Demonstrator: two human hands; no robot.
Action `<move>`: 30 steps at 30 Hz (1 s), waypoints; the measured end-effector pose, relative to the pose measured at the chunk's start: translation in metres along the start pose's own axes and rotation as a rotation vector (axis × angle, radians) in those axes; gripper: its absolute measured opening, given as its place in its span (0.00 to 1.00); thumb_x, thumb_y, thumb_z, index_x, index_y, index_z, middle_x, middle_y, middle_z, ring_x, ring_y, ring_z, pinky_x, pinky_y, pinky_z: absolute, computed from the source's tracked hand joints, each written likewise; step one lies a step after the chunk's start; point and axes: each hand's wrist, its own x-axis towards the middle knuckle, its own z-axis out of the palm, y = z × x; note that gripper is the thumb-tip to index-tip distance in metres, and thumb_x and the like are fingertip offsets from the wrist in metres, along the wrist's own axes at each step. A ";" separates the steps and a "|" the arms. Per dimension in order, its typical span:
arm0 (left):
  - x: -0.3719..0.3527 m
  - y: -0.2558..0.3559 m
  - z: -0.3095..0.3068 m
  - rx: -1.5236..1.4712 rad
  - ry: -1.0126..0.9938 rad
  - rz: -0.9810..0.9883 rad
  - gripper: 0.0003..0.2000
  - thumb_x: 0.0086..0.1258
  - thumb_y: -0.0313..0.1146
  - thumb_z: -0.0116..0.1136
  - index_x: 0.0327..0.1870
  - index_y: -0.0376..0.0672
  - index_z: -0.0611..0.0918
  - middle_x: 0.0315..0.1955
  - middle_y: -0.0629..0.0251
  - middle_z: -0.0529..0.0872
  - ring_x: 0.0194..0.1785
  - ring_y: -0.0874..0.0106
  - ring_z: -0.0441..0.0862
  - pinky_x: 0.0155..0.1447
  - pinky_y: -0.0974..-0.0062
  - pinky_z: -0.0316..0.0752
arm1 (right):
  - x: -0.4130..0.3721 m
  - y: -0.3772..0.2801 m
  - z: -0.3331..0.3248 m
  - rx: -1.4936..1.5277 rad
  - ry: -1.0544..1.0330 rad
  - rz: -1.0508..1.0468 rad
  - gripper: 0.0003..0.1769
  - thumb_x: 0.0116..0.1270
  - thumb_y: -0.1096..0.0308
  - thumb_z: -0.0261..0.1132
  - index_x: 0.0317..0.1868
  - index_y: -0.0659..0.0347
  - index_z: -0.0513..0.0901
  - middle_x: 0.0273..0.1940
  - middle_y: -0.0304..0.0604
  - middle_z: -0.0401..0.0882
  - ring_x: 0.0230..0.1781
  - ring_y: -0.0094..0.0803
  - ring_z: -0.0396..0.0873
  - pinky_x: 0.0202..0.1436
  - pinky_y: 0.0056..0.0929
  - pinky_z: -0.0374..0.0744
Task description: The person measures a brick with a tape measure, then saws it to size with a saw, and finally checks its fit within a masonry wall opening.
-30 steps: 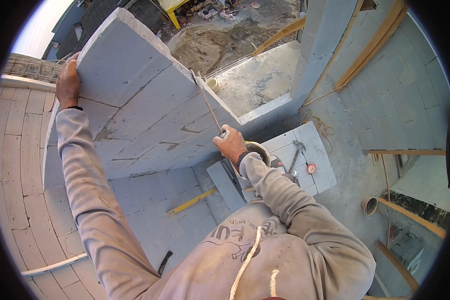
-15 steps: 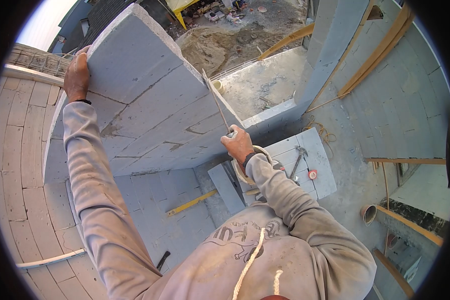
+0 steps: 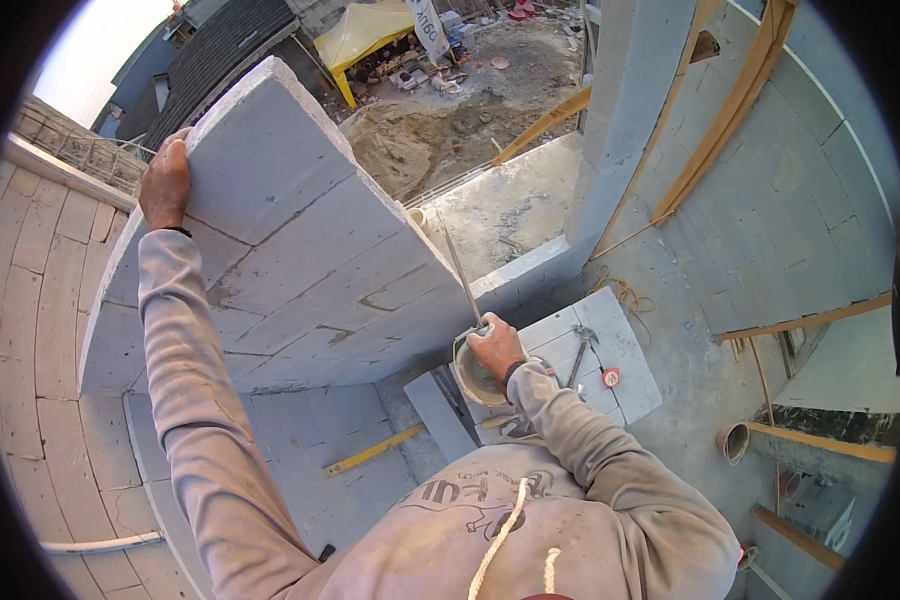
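My left hand (image 3: 166, 185) rests on the upper left edge of a stepped wall of pale grey blocks (image 3: 300, 230). The fingers reach over the top block's edge, the thumb side toward the wall face. My right hand (image 3: 496, 350) is closed around the handle of a long thin-bladed tool (image 3: 457, 262), its blade seen edge-on and pointing up and away. Directly beneath that hand stands a bucket (image 3: 478, 383) with grey material inside. Beside it, a hammer (image 3: 579, 356) and a red-and-white tape measure (image 3: 610, 377) lie on a pale block platform (image 3: 632, 400).
A yellow spirit level (image 3: 375, 450) lies on the block surface below the wall. Yellow cord (image 3: 625, 295) is coiled on the floor. Another bucket (image 3: 734, 442) stands at right near timber pieces (image 3: 820, 440). Beyond the wall are a ledge (image 3: 510, 210) and a yellow canopy (image 3: 365, 38).
My right hand has moved down and slightly right with the tool, away from the wall's sloping edge to over the bucket. My left hand stays at the wall; the view has tilted up.
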 end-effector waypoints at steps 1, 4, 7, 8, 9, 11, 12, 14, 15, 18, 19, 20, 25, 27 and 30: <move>-0.002 0.002 -0.002 0.008 0.004 -0.011 0.28 0.67 0.51 0.32 0.62 0.56 0.80 0.59 0.60 0.81 0.62 0.56 0.77 0.65 0.62 0.67 | -0.008 0.014 -0.002 -0.023 0.031 -0.005 0.17 0.54 0.61 0.64 0.40 0.64 0.79 0.36 0.60 0.83 0.41 0.54 0.83 0.48 0.44 0.79; 0.001 0.003 -0.001 0.011 0.004 0.014 0.28 0.67 0.51 0.32 0.62 0.55 0.80 0.60 0.59 0.81 0.62 0.55 0.76 0.66 0.62 0.67 | -0.023 0.013 0.001 -0.017 0.086 0.005 0.15 0.54 0.62 0.64 0.37 0.64 0.79 0.32 0.57 0.83 0.35 0.50 0.84 0.42 0.42 0.79; 0.000 0.002 -0.002 -0.018 -0.026 0.034 0.28 0.67 0.50 0.33 0.61 0.54 0.80 0.60 0.58 0.81 0.63 0.55 0.76 0.66 0.62 0.67 | -0.038 -0.014 -0.006 0.024 0.070 -0.049 0.17 0.54 0.61 0.64 0.40 0.65 0.78 0.34 0.58 0.83 0.35 0.52 0.84 0.43 0.43 0.80; 0.000 0.005 -0.003 -0.027 -0.038 0.031 0.28 0.67 0.49 0.33 0.61 0.53 0.80 0.60 0.58 0.81 0.63 0.55 0.76 0.66 0.63 0.67 | -0.038 -0.031 -0.009 0.054 0.030 -0.130 0.19 0.55 0.60 0.64 0.43 0.66 0.77 0.35 0.58 0.83 0.36 0.52 0.84 0.43 0.43 0.81; -0.001 0.006 -0.003 -0.021 -0.043 0.040 0.28 0.67 0.49 0.33 0.61 0.53 0.80 0.60 0.58 0.81 0.63 0.55 0.76 0.66 0.63 0.67 | -0.042 -0.048 -0.014 0.064 0.030 -0.124 0.19 0.55 0.60 0.64 0.43 0.66 0.77 0.35 0.58 0.83 0.36 0.52 0.84 0.43 0.43 0.81; 0.000 0.008 -0.006 -0.034 -0.049 0.050 0.27 0.67 0.48 0.34 0.61 0.51 0.80 0.59 0.57 0.81 0.63 0.56 0.76 0.66 0.64 0.66 | -0.040 -0.081 -0.023 0.559 -0.232 -0.077 0.15 0.62 0.59 0.62 0.41 0.63 0.76 0.28 0.47 0.80 0.24 0.41 0.82 0.28 0.38 0.81; 0.000 0.008 -0.007 -0.025 -0.049 0.055 0.27 0.67 0.48 0.34 0.61 0.51 0.80 0.59 0.57 0.81 0.63 0.56 0.76 0.66 0.64 0.66 | -0.034 -0.089 -0.020 0.569 -0.235 -0.077 0.15 0.62 0.59 0.62 0.41 0.63 0.76 0.28 0.47 0.80 0.24 0.41 0.82 0.28 0.38 0.81; -0.001 0.007 -0.007 -0.038 -0.066 0.086 0.27 0.68 0.47 0.33 0.60 0.49 0.80 0.59 0.55 0.81 0.62 0.55 0.76 0.66 0.65 0.66 | -0.022 -0.105 -0.011 1.219 -0.283 0.090 0.13 0.69 0.57 0.58 0.37 0.58 0.73 0.23 0.38 0.72 0.16 0.30 0.75 0.18 0.32 0.76; -0.002 0.010 -0.007 -0.029 -0.067 0.094 0.27 0.68 0.47 0.33 0.60 0.49 0.80 0.59 0.55 0.81 0.62 0.55 0.76 0.66 0.65 0.66 | -0.017 -0.115 -0.005 1.416 -0.314 0.238 0.13 0.72 0.55 0.54 0.34 0.55 0.71 0.21 0.35 0.68 0.16 0.29 0.71 0.19 0.30 0.74; -0.004 0.013 -0.009 0.018 -0.036 0.066 0.27 0.68 0.46 0.33 0.60 0.49 0.80 0.58 0.54 0.81 0.61 0.55 0.77 0.65 0.64 0.67 | 0.012 -0.129 0.006 1.843 -0.492 0.365 0.15 0.73 0.53 0.53 0.34 0.53 0.71 0.22 0.33 0.70 0.18 0.28 0.70 0.22 0.28 0.74; -0.003 0.011 -0.008 0.005 -0.039 0.071 0.27 0.68 0.46 0.33 0.60 0.49 0.80 0.58 0.54 0.81 0.61 0.55 0.77 0.65 0.63 0.67 | 0.014 -0.139 0.010 1.832 -0.517 0.322 0.16 0.73 0.51 0.52 0.33 0.52 0.71 0.22 0.32 0.70 0.20 0.27 0.70 0.24 0.26 0.74; -0.002 0.008 -0.006 -0.006 -0.047 0.074 0.27 0.68 0.46 0.33 0.60 0.49 0.80 0.57 0.54 0.81 0.60 0.54 0.77 0.64 0.63 0.67 | 0.015 -0.151 0.016 1.835 -0.523 0.320 0.16 0.73 0.51 0.52 0.33 0.52 0.71 0.22 0.32 0.70 0.20 0.27 0.70 0.24 0.26 0.74; -0.003 0.009 -0.006 0.065 -0.042 0.016 0.27 0.68 0.47 0.32 0.60 0.49 0.80 0.56 0.52 0.82 0.60 0.53 0.77 0.64 0.63 0.68 | 0.002 -0.212 0.023 1.999 -0.797 0.330 0.14 0.72 0.54 0.50 0.32 0.53 0.70 0.22 0.33 0.70 0.20 0.29 0.69 0.25 0.29 0.74; -0.002 0.005 -0.004 0.066 -0.019 0.028 0.27 0.68 0.47 0.32 0.60 0.49 0.80 0.56 0.52 0.82 0.60 0.54 0.77 0.64 0.62 0.68 | 0.000 -0.219 0.014 1.990 -0.787 0.345 0.13 0.71 0.55 0.50 0.33 0.53 0.70 0.22 0.34 0.70 0.20 0.29 0.69 0.25 0.30 0.74; -0.008 0.012 -0.007 -0.012 -0.014 0.051 0.27 0.68 0.48 0.32 0.60 0.49 0.81 0.56 0.52 0.82 0.60 0.54 0.78 0.64 0.63 0.68 | 0.007 -0.211 0.012 1.971 -0.800 0.356 0.12 0.71 0.56 0.49 0.33 0.54 0.69 0.22 0.34 0.70 0.20 0.30 0.69 0.26 0.31 0.74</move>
